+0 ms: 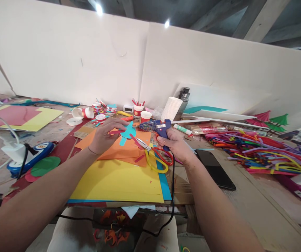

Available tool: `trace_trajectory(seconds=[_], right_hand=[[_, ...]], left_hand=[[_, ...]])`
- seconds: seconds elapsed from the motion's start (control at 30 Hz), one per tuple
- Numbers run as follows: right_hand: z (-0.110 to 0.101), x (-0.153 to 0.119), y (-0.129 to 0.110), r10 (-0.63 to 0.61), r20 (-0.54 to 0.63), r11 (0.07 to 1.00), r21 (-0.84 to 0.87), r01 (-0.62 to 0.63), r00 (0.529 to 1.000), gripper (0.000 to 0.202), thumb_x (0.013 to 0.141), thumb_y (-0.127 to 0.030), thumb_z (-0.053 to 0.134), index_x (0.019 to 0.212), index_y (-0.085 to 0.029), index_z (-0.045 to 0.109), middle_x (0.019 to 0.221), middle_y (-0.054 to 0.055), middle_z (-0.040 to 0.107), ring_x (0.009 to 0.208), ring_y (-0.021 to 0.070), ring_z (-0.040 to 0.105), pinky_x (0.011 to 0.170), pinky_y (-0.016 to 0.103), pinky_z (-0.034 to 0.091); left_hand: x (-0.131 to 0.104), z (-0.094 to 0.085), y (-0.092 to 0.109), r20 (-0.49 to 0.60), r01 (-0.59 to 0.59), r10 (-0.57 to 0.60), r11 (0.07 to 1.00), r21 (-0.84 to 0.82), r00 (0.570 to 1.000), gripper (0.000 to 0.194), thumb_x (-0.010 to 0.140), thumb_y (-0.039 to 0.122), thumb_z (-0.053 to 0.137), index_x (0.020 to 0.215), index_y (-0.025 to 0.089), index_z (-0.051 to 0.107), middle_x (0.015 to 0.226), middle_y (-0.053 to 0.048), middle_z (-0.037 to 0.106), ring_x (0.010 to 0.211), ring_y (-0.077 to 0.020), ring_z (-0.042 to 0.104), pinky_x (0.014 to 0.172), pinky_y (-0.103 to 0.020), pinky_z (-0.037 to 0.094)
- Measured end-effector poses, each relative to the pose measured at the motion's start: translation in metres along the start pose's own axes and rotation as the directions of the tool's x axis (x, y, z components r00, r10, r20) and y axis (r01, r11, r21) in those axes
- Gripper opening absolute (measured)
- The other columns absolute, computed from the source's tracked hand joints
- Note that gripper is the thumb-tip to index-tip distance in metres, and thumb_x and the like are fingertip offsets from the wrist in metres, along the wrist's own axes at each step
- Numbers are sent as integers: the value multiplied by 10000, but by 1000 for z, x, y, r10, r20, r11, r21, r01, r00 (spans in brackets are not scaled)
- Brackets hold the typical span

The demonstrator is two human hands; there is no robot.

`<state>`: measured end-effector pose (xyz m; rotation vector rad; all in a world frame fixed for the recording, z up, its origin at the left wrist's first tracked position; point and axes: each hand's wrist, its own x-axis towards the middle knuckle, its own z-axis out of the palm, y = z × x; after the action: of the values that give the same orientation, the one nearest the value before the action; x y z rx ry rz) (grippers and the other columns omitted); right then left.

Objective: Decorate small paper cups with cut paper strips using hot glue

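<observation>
In my right hand is a blue hot glue gun, its nozzle pointing left and its black cord hanging past the table edge. My left hand is closed on a turquoise paper cutout with red strips on it. The nozzle is close to the cutout; whether they touch I cannot tell. Below and between the hands lie scissors with one red and one yellow handle. They rest on orange paper and yellow paper, with blue sheets showing underneath.
A black phone lies right of my right hand, with many coloured pipe cleaners beyond it. Stacked white cups and a dark bottle stand at the back. A blue power strip and a green paper disc are on the left.
</observation>
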<state>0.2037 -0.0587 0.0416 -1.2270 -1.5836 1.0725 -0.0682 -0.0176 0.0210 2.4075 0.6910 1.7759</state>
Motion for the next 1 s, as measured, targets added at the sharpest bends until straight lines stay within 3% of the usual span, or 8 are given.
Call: trace_trajectory(seconds=[0.07,0.5,0.77,0.87,1.0], right_hand=[[-1,1,1,-12,47,1000,-2,12,999,306,758,-479,671,868,-230,531,663,-50,551,564,109,439,536,232,358],[-1,0,-4,-29,7,999,-45,29,1000,297,747,-438,664,910,-216,551,689,-41,529,630,129,456,593,250,375],[-7,-1,-8,-93,-59,976,-204,79,994,191,726,-343,669,814,-207,567,730,-12,576,714,160,503,638,270,421],[-7,4,-4,-60,-112,979,-200,37,992,187,717,-310,661,842,-203,572,724,-19,597,672,147,515,617,264,419],[-9,18,15,94,-229,947,-281,-158,969,99,783,-289,570,750,-196,576,597,-1,574,564,153,521,543,272,380]], left_hand=[[0,0,0,-3,-17,17,1000,-15,1000,101,853,157,590,863,219,669,1014,-83,741,996,-211,681,883,-411,531],[-2,2,-3,6,-11,11,1000,-14,1000,86,862,181,589,858,226,662,1015,-77,743,985,-208,683,883,-423,534],[-3,2,-2,-16,28,-29,999,-30,999,60,865,280,633,840,232,657,997,-78,743,991,-227,682,884,-431,542],[-4,4,-3,-43,70,-73,994,-84,996,82,860,309,650,848,228,652,1008,-79,736,1004,-228,681,901,-429,543],[-6,8,-7,-62,138,-151,975,-173,987,119,831,326,696,877,224,655,1017,-81,729,1017,-223,680,929,-420,536]])
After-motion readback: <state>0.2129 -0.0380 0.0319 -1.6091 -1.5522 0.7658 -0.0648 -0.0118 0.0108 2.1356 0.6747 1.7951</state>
